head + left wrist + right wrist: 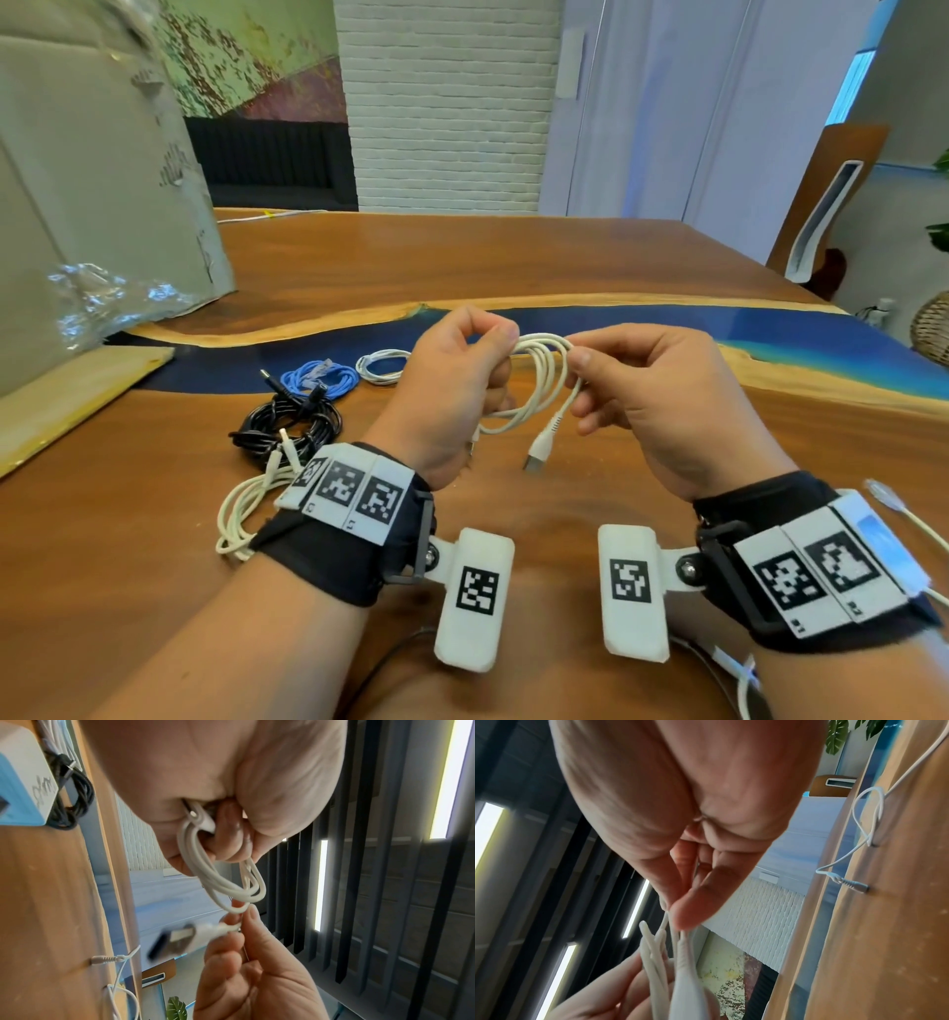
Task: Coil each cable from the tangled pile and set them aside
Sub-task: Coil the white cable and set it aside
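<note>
Above the middle of the tabletop [513, 257], near its front edge, a person is holding a white USB cable [544, 375] in the air with both hands. The left hand [452, 390] is clenching its fingers around one side of the gathered loops, and the left wrist view is showing a small plug tucked inside that fist. The right hand [662, 401] is pinching the loops' far side between thumb and fingertips, with the other fingers loosely curled. The cable's free end is hanging down between the two hands, and its USB plug [536, 455] is dangling just over the wood without touching it.

Toward the left side of the tabletop, four cables are lying set aside. A small white coil [382, 366] and a blue coil [321, 380] are sitting side by side on the blue resin strip [667, 329] that is crossing the tabletop. A black coil [285, 426] is lying just in front of the blue one, and a cream-white coil [241, 506] is resting nearer the front edge, partly hidden behind the left wristband [349, 514].

At the right edge, another white cable [904, 514] is trailing loose past the right wristband [801, 560]. A cardboard box [92, 180] with crumpled clear plastic [97, 303] is standing at the far left corner.
</note>
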### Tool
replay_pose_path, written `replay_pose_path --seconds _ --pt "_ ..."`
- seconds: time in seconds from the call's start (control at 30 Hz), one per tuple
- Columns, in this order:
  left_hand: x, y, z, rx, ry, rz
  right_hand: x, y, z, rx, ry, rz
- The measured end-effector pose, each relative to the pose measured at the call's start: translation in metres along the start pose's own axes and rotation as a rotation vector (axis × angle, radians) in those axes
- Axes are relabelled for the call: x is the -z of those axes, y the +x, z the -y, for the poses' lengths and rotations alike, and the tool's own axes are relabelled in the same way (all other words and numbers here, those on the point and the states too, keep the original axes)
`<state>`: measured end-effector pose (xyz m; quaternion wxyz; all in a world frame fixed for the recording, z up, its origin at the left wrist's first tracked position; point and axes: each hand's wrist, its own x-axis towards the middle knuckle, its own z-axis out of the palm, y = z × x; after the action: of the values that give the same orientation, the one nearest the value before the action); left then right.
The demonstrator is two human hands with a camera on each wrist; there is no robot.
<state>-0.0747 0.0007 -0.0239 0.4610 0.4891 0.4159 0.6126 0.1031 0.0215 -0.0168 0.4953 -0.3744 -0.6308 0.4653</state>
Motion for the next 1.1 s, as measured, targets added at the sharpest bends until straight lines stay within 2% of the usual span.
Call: replay_pose_path --seconds 0.2,0.4,0.5,0.57,0.7,0.83,1.0,1.1 --pt "-0.001 0.001 0.001 -0.01 -0.038 -0.012 -0.013 0.001 -0.006 0.049 0.005 -0.083" --pt "0.003 0.005 0.009 -0.101 0.095 -0.049 -0.029 -0.004 -0.006 -0.101 0.303 0.07" --pt "0.001 0.003 0.011 -0.134 0.135 -0.044 -0.029 -0.003 -0.009 -0.062 0.224 0.068" --pt "0.0 0.002 0.012 -0.158 0.163 -0.043 -0.027 -0.001 -0.01 -0.089 0.191 0.062" --pt "0.003 0.003 0.011 -0.189 0.195 -0.037 -0.024 0.0 -0.009 -0.213 0.316 0.109" --pt "0.002 0.003 0.009 -0.146 0.128 0.022 -0.028 -0.001 -0.007 -0.282 0.436 0.168" --pt "-0.001 0.001 0.005 -0.114 0.091 0.033 -0.027 -0.002 -0.007 -0.247 0.462 0.264" --pt "0.003 0.005 0.006 -0.114 0.032 -0.011 -0.029 -0.003 -0.01 -0.18 0.353 0.227"
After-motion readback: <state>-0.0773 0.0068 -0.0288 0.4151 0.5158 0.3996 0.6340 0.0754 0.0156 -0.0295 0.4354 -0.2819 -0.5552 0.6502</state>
